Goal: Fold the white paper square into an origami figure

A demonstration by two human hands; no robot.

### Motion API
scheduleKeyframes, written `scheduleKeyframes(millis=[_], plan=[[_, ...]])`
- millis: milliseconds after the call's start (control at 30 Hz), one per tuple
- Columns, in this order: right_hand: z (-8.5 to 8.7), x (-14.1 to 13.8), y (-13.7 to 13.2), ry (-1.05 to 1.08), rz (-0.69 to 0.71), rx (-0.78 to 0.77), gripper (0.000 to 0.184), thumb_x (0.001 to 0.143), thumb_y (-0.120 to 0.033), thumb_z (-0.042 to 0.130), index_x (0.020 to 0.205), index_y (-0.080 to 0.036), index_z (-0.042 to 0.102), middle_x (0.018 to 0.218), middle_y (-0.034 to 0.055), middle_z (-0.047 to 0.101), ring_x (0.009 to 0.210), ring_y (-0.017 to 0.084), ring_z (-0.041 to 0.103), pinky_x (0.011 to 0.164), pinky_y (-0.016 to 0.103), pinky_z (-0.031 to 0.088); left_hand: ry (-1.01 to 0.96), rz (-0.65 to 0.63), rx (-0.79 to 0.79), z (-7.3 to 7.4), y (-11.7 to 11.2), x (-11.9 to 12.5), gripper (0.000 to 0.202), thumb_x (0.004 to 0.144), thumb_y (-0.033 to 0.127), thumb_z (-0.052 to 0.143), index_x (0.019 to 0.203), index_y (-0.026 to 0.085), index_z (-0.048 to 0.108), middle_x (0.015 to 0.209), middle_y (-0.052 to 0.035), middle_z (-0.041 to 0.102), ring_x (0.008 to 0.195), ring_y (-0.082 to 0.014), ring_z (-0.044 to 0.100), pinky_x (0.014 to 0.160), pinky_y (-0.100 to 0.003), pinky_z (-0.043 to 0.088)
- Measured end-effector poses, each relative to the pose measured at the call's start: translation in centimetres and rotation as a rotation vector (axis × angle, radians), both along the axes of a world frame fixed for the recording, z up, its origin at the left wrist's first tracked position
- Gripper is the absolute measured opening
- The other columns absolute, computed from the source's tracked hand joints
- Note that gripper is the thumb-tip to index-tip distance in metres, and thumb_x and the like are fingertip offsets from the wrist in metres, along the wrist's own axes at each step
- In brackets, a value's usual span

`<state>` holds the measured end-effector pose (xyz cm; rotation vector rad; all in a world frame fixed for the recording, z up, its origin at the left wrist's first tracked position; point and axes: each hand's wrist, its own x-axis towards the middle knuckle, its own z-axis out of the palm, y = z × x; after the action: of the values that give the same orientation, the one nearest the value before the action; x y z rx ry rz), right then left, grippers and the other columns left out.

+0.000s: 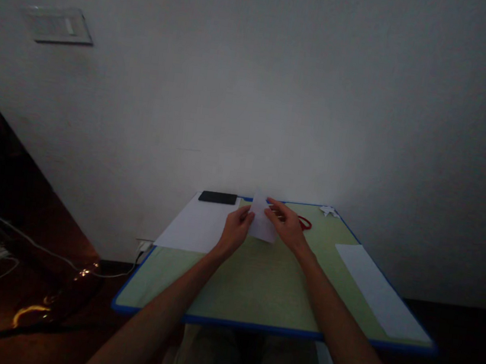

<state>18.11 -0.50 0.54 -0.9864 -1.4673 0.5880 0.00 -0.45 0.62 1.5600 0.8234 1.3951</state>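
Observation:
Above the middle of a green table with a blue rim (250, 327), both of my hands hold one small white piece of paper (261, 225). My left hand (235, 230) pinches its left edge with closed fingers. My right hand (287, 224) grips its right side, fingers curled over the sheet. The paper stands lifted off the tabletop, tilted toward me.
A white sheet (197, 227) lies at the table's back left, with a black phone (217, 198) beyond it. A red object (306, 222) shows behind my right hand. A long white strip (383, 291) lies on the right. A small white paper shape (327, 211) sits at the far edge. Cables (37, 247) run on the floor at left.

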Motion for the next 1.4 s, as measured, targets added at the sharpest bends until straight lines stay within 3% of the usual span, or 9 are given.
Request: scheduleKeyframes(millis=[133, 233, 467, 700, 1033, 1400], plan=[[0.9, 0.1, -0.4, 0.122, 0.075, -0.036, 0.060, 0.083, -0.049, 0.077, 0.136, -0.022, 0.069, 0.113, 0.0101, 0.080, 0.093, 0.023, 0.076, 0.082, 0.037, 0.061, 0.060, -0.136, 0.006, 0.5, -1.0, 0.4, 0.035, 0.082, 0.042, 0.078, 0.103, 0.014, 0.081, 0.094, -0.0115, 0.081, 0.086, -0.0281, 0.075, 0.082, -0.038, 0.058], [1.4, 0.4, -0.6, 0.207, 0.113, -0.069, 0.059, 0.076, -0.048, 0.084, 0.128, -0.021, 0.073, 0.112, 0.0090, 0.081, 0.098, 0.025, 0.076, 0.088, 0.038, 0.060, 0.090, -0.167, 0.014, 0.7, -1.3, 0.5, 0.033, 0.082, 0.042, 0.079, 0.100, 0.014, 0.080, 0.090, -0.0105, 0.080, 0.083, -0.0262, 0.074, 0.078, -0.034, 0.056], [1.1, 0.4, -0.2, 0.365, 0.113, -0.145, 0.051, 0.070, -0.051, 0.087, 0.110, -0.019, 0.081, 0.099, 0.0086, 0.083, 0.084, 0.023, 0.075, 0.074, 0.033, 0.059, 0.127, -0.181, 0.016, 0.6, -1.3, 0.3, 0.027, 0.083, 0.040, 0.077, 0.093, 0.015, 0.075, 0.084, -0.0083, 0.078, 0.074, -0.0219, 0.071, 0.069, -0.030, 0.052], [0.7, 0.1, 0.2, 0.439, 0.063, -0.173, 0.054, 0.063, -0.059, 0.089, 0.098, -0.018, 0.081, 0.093, 0.0084, 0.083, 0.075, 0.022, 0.073, 0.063, 0.031, 0.055, 0.146, -0.184, 0.016, 0.2, -1.1, 0.5, 0.028, 0.083, 0.041, 0.076, 0.094, 0.015, 0.075, 0.090, -0.0099, 0.079, 0.079, -0.0237, 0.072, 0.072, -0.031, 0.052], [1.2, -0.1, -0.2, 0.447, 0.018, -0.161, 0.048, 0.067, -0.061, 0.087, 0.090, -0.019, 0.079, 0.086, 0.0058, 0.081, 0.070, 0.020, 0.069, 0.060, 0.030, 0.051, 0.178, -0.146, 0.025, 0.0, -0.9, 0.5, 0.031, 0.084, 0.046, 0.077, 0.090, 0.015, 0.075, 0.082, -0.0084, 0.079, 0.071, -0.0222, 0.070, 0.064, -0.029, 0.050], [1.8, -0.1, -0.6, 0.500, 0.034, -0.174, 0.042, 0.066, -0.056, 0.089, 0.084, -0.019, 0.079, 0.079, 0.0041, 0.079, 0.064, 0.018, 0.065, 0.057, 0.028, 0.048, 0.165, -0.168, -0.001, 0.3, -1.1, 0.5, 0.036, 0.083, 0.050, 0.078, 0.089, 0.015, 0.076, 0.085, -0.0104, 0.079, 0.075, -0.0240, 0.073, 0.067, -0.031, 0.054]])
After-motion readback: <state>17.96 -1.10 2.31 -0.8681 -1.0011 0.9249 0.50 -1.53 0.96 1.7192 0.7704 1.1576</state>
